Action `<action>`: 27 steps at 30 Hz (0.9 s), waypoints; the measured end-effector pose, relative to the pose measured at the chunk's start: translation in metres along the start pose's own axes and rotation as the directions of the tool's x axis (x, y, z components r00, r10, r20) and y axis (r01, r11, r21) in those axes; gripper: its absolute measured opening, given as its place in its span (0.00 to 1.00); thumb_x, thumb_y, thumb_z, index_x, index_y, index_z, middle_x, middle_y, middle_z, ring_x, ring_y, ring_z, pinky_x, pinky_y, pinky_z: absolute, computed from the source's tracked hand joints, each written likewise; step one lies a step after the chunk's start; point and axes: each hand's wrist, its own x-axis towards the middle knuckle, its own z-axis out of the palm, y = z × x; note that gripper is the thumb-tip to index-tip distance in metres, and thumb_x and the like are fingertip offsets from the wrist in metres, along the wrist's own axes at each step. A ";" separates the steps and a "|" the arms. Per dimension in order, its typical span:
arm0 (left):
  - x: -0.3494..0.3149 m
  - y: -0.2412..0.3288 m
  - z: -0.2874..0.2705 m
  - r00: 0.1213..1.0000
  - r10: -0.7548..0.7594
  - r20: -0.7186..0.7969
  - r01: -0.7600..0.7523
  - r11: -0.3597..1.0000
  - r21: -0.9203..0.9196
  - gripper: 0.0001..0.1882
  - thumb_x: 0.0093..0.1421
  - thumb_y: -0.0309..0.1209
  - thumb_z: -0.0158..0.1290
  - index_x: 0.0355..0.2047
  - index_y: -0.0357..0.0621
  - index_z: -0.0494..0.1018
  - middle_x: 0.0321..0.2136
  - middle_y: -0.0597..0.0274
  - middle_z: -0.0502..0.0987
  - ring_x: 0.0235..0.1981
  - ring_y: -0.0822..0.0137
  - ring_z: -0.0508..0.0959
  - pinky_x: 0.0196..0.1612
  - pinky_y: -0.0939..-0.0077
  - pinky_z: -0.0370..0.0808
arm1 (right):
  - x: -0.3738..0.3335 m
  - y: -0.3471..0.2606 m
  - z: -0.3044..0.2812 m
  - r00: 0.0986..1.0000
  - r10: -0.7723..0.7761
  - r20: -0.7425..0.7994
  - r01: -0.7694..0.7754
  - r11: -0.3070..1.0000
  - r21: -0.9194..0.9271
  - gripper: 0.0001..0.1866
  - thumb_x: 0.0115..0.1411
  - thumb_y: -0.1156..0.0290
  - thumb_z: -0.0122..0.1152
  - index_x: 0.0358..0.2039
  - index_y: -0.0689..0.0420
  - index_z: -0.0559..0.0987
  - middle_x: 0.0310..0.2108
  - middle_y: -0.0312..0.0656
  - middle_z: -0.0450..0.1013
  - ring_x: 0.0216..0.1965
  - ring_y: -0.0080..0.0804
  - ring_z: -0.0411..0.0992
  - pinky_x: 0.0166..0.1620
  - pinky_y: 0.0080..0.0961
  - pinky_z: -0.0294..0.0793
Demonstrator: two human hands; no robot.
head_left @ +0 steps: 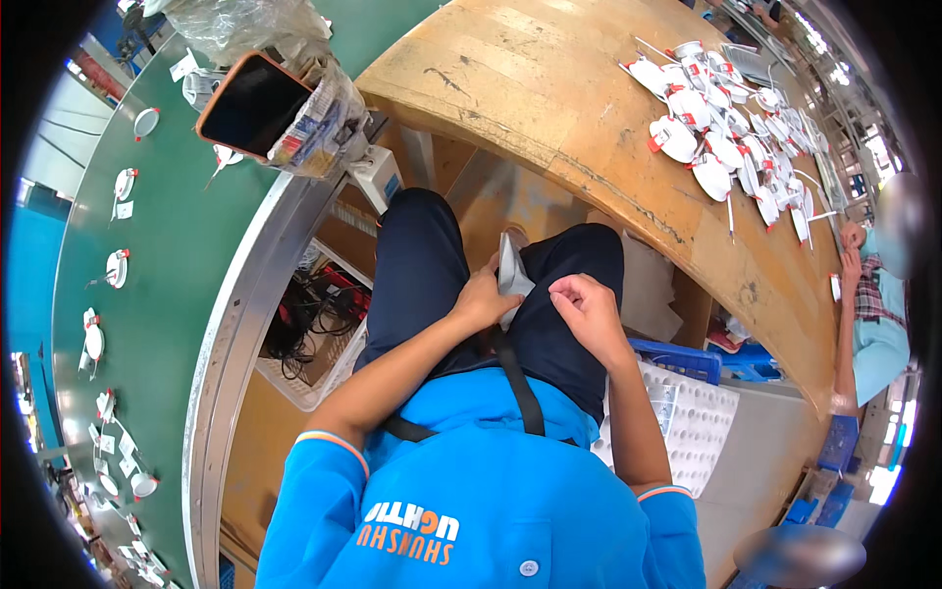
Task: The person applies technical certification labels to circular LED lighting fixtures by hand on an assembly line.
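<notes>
My left hand (pixel 479 297) is between my thighs, its fingers closed around a grey, pointed object (pixel 511 270) that looks like a folded pouch or sheet. Its exact kind does not show, and part of it lies behind my fingers. To the right, over my right thigh, my right hand (pixel 589 312) is raised with thumb and fingertips drawn together. Whatever those fingertips may hold is too small or hidden to tell. A small gap separates the right hand from the grey object.
A wooden table (pixel 549 88) curves ahead, bearing a pile of white round lamps (pixel 721 147) with red parts. Left, a green conveyor belt (pixel 162 324) carries spaced lamps. A phone (pixel 257 106) stands at its edge. White trays (pixel 697 432) lie right; another person (pixel 873 304) sits far right.
</notes>
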 end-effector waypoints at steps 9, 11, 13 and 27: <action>0.020 -0.013 0.025 0.999 -0.033 0.043 0.032 0.999 0.007 0.13 0.47 0.31 0.54 0.28 0.30 0.71 0.26 0.38 0.72 0.32 0.44 0.73 0.37 0.59 0.69 | -0.028 0.001 0.001 0.978 0.145 -0.148 -0.149 0.989 -0.013 0.05 0.49 0.77 0.55 0.26 0.65 0.74 0.23 0.44 0.71 0.23 0.29 0.71 0.28 0.21 0.69; 0.028 -0.011 0.018 0.979 0.048 -0.197 -0.055 0.998 -0.032 0.11 0.50 0.28 0.51 0.30 0.31 0.69 0.24 0.41 0.73 0.27 0.49 0.76 0.30 0.61 0.72 | -0.035 0.000 0.002 0.960 0.239 -0.146 -0.231 0.971 0.066 0.06 0.49 0.76 0.55 0.26 0.66 0.75 0.23 0.44 0.72 0.23 0.28 0.71 0.28 0.21 0.70; 0.036 -0.008 0.002 0.977 -0.180 -0.114 0.096 0.849 -0.519 0.11 0.53 0.25 0.45 0.35 0.27 0.64 0.21 0.44 0.72 0.20 0.57 0.77 0.19 0.66 0.74 | -0.036 0.000 0.008 0.955 0.267 -0.130 -0.260 0.963 0.069 0.06 0.49 0.76 0.55 0.26 0.65 0.75 0.22 0.44 0.72 0.23 0.26 0.71 0.28 0.20 0.70; 0.011 0.014 -0.045 0.984 -0.150 0.097 0.152 0.422 -0.894 0.18 0.61 0.26 0.32 0.50 0.30 0.53 0.37 0.48 0.69 0.28 0.62 0.77 0.26 0.77 0.79 | -0.027 0.004 0.019 0.818 0.207 -0.536 -0.247 0.969 -0.002 0.13 0.48 0.74 0.58 0.35 0.62 0.71 0.30 0.42 0.67 0.30 0.29 0.69 0.34 0.21 0.68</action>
